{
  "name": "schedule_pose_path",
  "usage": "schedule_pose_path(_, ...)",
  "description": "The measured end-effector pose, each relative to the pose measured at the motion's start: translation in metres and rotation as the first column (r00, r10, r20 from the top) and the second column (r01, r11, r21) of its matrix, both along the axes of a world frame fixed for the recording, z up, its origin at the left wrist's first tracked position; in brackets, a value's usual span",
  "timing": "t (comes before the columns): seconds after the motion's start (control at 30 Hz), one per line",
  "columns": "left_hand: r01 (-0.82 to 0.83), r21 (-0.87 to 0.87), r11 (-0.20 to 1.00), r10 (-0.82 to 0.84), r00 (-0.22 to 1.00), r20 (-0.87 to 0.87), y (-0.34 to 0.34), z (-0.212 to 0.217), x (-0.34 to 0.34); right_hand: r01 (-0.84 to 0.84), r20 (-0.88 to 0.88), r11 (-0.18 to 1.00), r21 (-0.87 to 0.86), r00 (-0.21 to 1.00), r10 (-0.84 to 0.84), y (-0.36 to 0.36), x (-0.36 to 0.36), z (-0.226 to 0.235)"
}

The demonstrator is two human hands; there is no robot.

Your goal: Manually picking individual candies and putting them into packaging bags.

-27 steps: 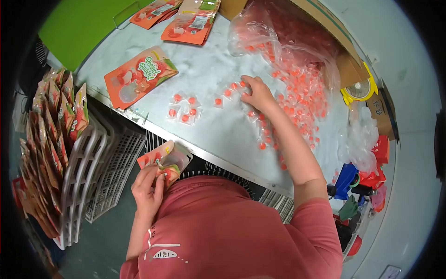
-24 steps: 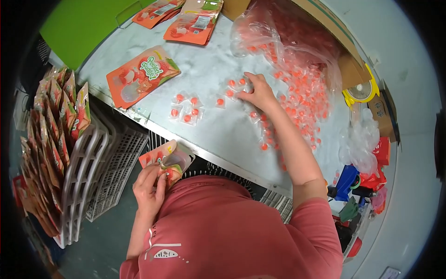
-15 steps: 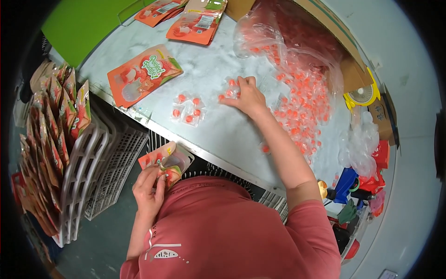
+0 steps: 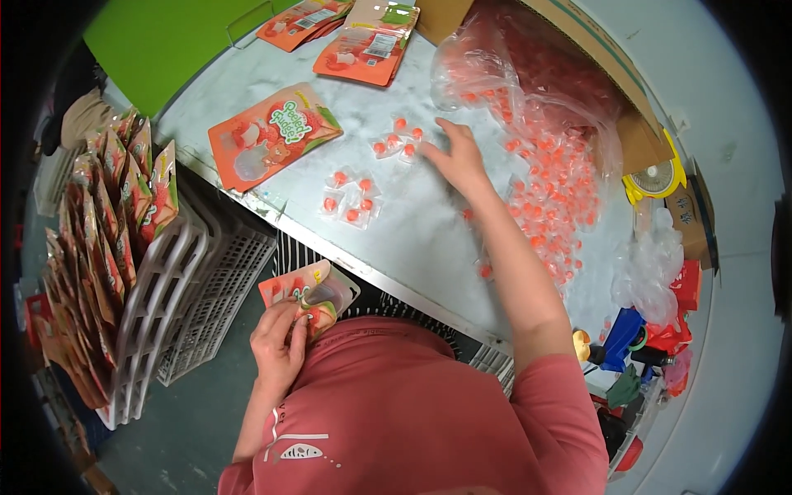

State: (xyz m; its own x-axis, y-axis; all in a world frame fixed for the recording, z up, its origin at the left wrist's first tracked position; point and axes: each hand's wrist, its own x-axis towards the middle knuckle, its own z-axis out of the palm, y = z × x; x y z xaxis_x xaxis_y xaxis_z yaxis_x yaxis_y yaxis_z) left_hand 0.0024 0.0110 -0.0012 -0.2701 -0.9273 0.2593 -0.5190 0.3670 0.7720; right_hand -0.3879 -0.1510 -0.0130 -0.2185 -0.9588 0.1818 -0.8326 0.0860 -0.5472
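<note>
On your far left, filled pouches (image 4: pixel 99 239) stand in a white plastic crate (image 4: pixel 153 318). A flat orange pouch (image 4: pixel 268 136) lies on the table (image 4: pixel 396 239); below the table's edge, your left hand (image 4: pixel 278 342) pinches an orange-and-green pouch (image 4: pixel 289 285) between thumb and fingers. One small cluster of wrapped red candies (image 4: pixel 353 215) lies right of the flat pouch, with a second cluster (image 4: pixel 408 150) farther back. Just beside that one, your right hand (image 4: pixel 459 158) has its thumb and fingers spread. Farther right, a loose candy heap (image 4: pixel 549 202) spills from a clear plastic bag (image 4: pixel 472 62).
</note>
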Motion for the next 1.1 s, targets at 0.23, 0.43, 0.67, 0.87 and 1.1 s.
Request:
schedule_pose_path(0.23,0.007,0.0,1.0,-0.007,1.0,-0.001,-0.006,-0.002,-0.006,0.074,0.335,0.987,-0.142,0.942,-0.023,0.147,-0.004,0.02)
schedule_pose_path(0.43,0.086,-0.004,0.996,-0.086,0.996,0.024,-0.006,-0.007,-0.014,0.22,0.319,0.949,-0.225,0.937,-0.142,0.216,0.01,0.007)
schedule_pose_path(0.67,0.085,-0.01,0.996,-0.084,0.995,0.06,0.001,-0.004,-0.018,0.147,0.251,0.951,-0.271,0.965,-0.077,0.224,0.035,0.002)
schedule_pose_path(0.87,0.069,0.041,0.997,-0.072,0.996,0.058,0.01,-0.012,-0.015,0.185,0.17,0.948,-0.261,0.975,-0.143,0.229,0.039,-0.001)
schedule_pose_path(1.1,0.158,0.036,0.987,-0.159,0.986,0.045,0.003,-0.007,-0.027,0.289,0.287,0.892,-0.346,0.938,-0.193,0.235,0.013,-0.009)
